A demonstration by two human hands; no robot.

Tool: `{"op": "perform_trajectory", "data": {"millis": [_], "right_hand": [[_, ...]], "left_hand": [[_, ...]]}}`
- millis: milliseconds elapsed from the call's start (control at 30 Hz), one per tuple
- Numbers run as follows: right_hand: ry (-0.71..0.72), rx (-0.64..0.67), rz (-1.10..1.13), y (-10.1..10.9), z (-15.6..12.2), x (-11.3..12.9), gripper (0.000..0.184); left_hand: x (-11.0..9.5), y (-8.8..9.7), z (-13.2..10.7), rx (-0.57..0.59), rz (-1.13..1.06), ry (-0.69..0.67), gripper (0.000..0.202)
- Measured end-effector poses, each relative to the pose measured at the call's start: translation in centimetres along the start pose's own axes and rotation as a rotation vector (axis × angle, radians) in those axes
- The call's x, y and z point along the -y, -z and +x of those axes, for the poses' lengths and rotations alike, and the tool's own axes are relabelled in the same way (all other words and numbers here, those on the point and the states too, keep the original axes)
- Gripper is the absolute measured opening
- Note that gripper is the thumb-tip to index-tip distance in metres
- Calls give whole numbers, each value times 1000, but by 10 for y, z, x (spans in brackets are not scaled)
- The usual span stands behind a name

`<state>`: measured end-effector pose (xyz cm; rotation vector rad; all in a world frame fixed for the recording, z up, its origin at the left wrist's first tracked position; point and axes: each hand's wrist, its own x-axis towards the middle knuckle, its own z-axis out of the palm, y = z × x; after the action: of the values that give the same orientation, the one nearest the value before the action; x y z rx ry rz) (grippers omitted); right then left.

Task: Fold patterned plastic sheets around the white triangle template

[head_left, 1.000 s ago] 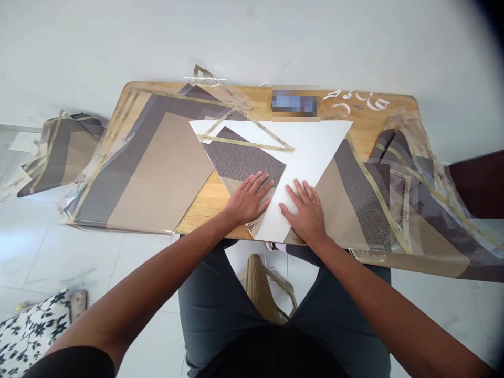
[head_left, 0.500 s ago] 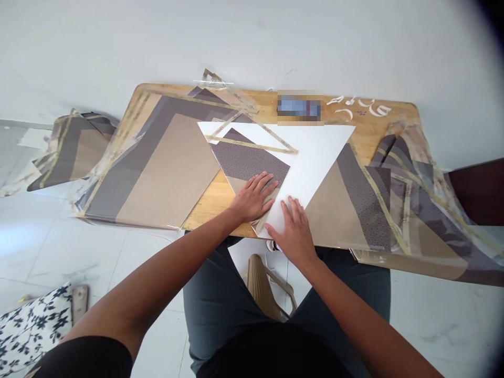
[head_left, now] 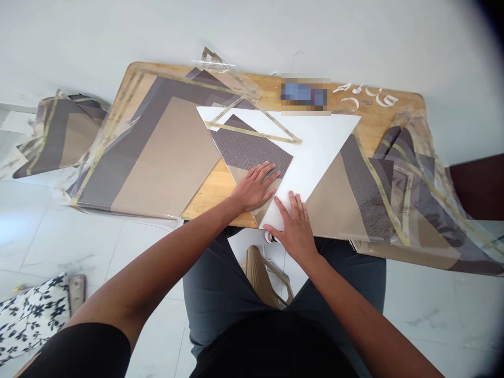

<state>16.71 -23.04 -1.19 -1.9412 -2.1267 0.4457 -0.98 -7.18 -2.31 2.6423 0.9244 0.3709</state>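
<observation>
Closest to the camera, the person's left hand (head_left: 253, 188) and right hand (head_left: 293, 226) lie flat and palm down, fingers spread, close together but not touching, and neither grips anything. The right hand rests on the lower tip of a white triangular card sheet (head_left: 317, 157), which serves as the landmark here. The left hand presses on a tan and dark speckled grey paper panel (head_left: 246, 149), which lies over the left part of that sheet, its edge just beside the right hand's fingers.

Below the sheet are the person's dark grey trousers (head_left: 220, 299) and a beige slatted chair back (head_left: 260, 275). Further down and left of the sheet, a black-and-white floral fabric (head_left: 31, 315) lies on the white tile floor (head_left: 51, 236).

A strip of beige masking tape (head_left: 252, 133) crosses the sheet's upper part. Left of the sheet, a large tan and grey laminated panel (head_left: 161, 157) lies on the light wooden table (head_left: 208, 191). To the right, a tan and grey panel (head_left: 354, 194) touches the sheet and runs into crumpled clear film with taped patterned pieces (head_left: 425, 210). Beyond the sheet, at the table's far edge, sits a blurred object (head_left: 305, 93), too obscured to identify.
</observation>
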Motion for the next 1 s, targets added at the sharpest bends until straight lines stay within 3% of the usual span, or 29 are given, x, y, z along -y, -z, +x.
{"op": "perform_trajectory", "data": {"millis": [233, 500, 600, 767, 900, 1000], "right_hand": [[-5, -4, 14, -2, 1, -3, 94], [-21, 16, 18, -3, 1, -4, 105], [-25, 21, 14, -3, 2, -5, 105], [-20, 17, 15, -2, 1, -4, 102], [-19, 17, 12, -1, 1, -4, 101], [-18, 15, 16, -1, 2, -4, 101]], "left_hand": [[8, 9, 1, 36, -60, -31, 59], [-14, 10, -6, 10, 37, 55, 43], [-15, 15, -16, 29, -2, 48, 46], [-1, 36, -43, 43, -59, -81, 50], [8, 52, -67, -75, -36, 35, 42], [7, 50, -82, -42, -5, 65, 43]]}}
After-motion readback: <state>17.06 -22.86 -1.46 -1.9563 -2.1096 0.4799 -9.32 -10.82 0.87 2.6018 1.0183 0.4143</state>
